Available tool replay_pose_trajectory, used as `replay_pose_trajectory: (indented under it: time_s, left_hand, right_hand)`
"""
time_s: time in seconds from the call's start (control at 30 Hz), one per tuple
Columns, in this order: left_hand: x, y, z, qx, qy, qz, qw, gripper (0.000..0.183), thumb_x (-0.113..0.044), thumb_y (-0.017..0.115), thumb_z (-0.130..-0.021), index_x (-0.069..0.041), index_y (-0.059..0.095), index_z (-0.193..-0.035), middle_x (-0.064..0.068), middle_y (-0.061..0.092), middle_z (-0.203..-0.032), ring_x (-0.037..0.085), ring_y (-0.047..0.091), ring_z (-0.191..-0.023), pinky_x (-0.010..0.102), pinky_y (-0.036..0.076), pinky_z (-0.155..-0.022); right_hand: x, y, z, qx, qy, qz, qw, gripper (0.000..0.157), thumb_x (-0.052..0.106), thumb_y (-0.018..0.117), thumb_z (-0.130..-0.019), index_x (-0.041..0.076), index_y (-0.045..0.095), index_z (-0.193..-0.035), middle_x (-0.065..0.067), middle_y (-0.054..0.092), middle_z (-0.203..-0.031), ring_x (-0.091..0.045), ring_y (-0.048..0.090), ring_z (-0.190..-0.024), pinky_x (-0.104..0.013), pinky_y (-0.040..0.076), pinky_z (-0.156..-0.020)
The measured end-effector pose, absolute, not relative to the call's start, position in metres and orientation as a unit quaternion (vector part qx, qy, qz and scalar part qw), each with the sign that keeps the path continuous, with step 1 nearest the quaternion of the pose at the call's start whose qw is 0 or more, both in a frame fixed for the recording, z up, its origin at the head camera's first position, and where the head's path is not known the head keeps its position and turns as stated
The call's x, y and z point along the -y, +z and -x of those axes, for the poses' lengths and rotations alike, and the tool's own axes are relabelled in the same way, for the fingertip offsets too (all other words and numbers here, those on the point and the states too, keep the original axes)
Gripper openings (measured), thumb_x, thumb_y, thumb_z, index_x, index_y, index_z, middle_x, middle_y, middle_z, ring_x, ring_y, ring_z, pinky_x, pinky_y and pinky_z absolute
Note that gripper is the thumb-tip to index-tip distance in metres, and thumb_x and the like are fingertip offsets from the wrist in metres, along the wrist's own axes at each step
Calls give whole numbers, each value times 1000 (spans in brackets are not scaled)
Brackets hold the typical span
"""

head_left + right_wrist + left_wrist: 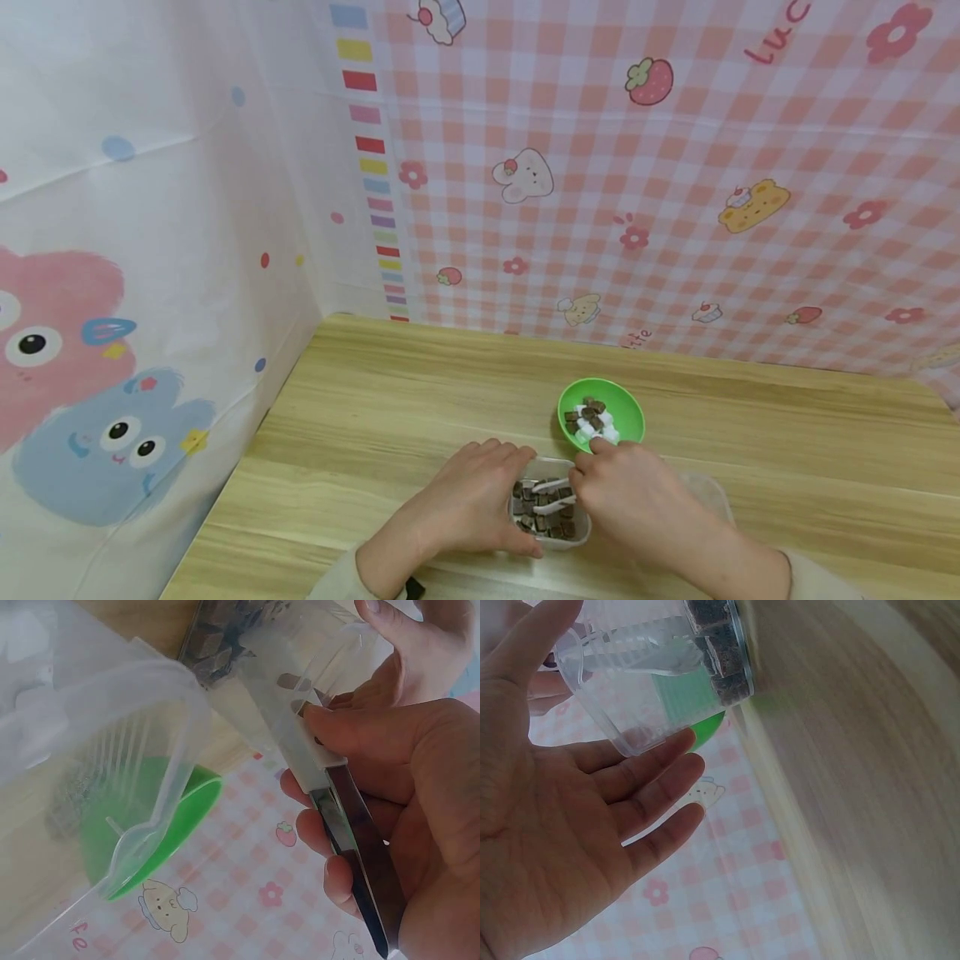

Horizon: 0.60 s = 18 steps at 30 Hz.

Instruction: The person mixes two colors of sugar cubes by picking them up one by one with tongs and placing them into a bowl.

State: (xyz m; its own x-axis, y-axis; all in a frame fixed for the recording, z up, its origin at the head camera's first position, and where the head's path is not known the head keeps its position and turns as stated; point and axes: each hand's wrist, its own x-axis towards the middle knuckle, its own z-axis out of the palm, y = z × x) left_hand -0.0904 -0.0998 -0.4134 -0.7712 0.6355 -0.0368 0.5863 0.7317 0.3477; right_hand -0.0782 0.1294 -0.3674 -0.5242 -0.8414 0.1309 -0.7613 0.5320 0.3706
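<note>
A clear plastic container point(572, 543) holding several dark brown cubes point(538, 525) stands on the table. My left hand point(474, 500) holds its left side, thumb and fingers spread around the wall; the left wrist view shows the last fingers extended away from it. With my right hand point(637, 496) I grip tongs point(358, 847) with metal handles and pale tips. Those tips reach into the container, above or among the cubes; whether they pinch one I cannot tell. Just behind, a green bowl point(636, 417) contains white cubes point(588, 431) and brown cubes point(592, 407).
Another clear plastic container point(711, 493) stands right of my right hand, partly hidden by it. The wooden table point(390, 400) meets a pink checked cloth point(570, 225) at the back and a white printed cloth point(225, 333) at the left.
</note>
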Motion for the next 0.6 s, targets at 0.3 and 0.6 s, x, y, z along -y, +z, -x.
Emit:
replay_pose_trajectory:
  time_s: [0.3,0.6]
  left_hand:
    - [100,-414,91,-927,163,-328,79,101,-66,91,-65,-9,59,-143,-2,68,-125,12,58,-110,31,49,-94]
    - [100,-413,90,-928,160,-328,82,102,-67,91,-66,-9,58,-143,-1,67,-126,12,58,-111,32,49,-96]
  right_hand:
    - [-127,-368,78,855,-151,-472,154,16,8,86,-68,12,72,-75,4,60,-70,-16,51,-63,-25,40,-48]
    - [-135,-367,80,856,-107,-480,158,17,9,85,-68,11,70,-75,3,63,-74,-16,53,-65,-24,42,-51]
